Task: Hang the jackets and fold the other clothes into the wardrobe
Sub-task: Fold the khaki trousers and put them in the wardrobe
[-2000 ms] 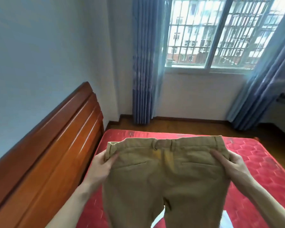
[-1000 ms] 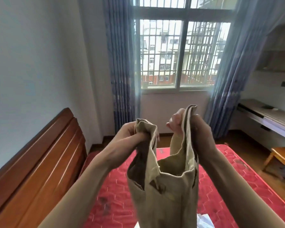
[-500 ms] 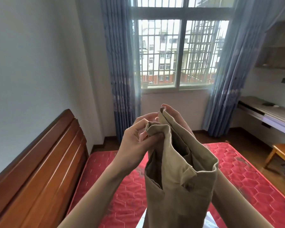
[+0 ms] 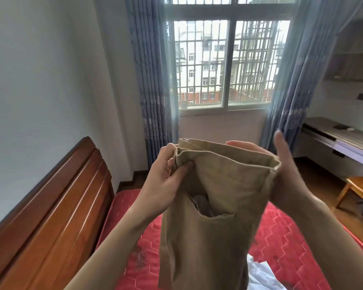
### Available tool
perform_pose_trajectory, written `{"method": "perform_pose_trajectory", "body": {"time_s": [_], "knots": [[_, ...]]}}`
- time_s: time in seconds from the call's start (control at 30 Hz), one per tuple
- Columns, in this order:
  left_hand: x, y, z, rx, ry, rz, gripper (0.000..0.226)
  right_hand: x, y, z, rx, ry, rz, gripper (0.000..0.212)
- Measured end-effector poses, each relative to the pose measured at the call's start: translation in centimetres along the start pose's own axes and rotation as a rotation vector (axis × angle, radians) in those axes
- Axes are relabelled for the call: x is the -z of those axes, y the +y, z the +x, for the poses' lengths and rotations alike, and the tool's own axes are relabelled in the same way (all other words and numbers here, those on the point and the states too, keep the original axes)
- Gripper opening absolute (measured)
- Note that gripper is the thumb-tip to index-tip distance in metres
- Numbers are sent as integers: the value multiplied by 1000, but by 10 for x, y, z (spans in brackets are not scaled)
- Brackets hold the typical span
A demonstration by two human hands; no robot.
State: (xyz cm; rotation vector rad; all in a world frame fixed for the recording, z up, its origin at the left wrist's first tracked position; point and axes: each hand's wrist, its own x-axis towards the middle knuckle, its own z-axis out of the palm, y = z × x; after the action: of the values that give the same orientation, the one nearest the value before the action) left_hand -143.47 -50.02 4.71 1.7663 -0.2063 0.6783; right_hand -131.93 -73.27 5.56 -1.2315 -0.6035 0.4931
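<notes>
Khaki trousers (image 4: pixel 214 210) hanging folded above red mattress (image 4: pixel 281 243), left hand (image 4: pixel 166 183) pinching waistband's left end, right hand (image 4: pixel 285 172) straight-fingered against its right end

- The place is a bedroom in a home.
- A bed (image 4: pixel 281 243) with a red quilted mattress fills the lower middle and lower right of the frame.
- A polished wooden headboard (image 4: pixel 50 216) runs along the lower left, against a plain pale wall (image 4: pixel 40 80).
- A barred window (image 4: pixel 228 63) at the upper centre looks out on apartment blocks.
- Blue-grey curtains (image 4: pixel 153 80) hang at both sides of the window, reaching down towards the floor.
- A tabletop (image 4: pixel 340 130) stands at the right edge, with open shelves (image 4: pixel 356 59) above it.
- A wooden stool (image 4: pixel 360 187) stands on the dark wood floor at the lower right.
</notes>
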Motion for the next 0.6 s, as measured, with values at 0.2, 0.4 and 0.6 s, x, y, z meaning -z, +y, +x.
{"method": "perform_pose_trajectory", "body": {"time_s": [0.2,0.4,0.6], "knots": [[12,-4,-4,-65,122,210,11,-16,2,1,313,8,-529,76],[33,5,-8,-43,54,341,14,-28,23,27,469,186,-528,34],[61,29,3,-99,48,511,20,-38,4,44,587,179,-725,34]]}}
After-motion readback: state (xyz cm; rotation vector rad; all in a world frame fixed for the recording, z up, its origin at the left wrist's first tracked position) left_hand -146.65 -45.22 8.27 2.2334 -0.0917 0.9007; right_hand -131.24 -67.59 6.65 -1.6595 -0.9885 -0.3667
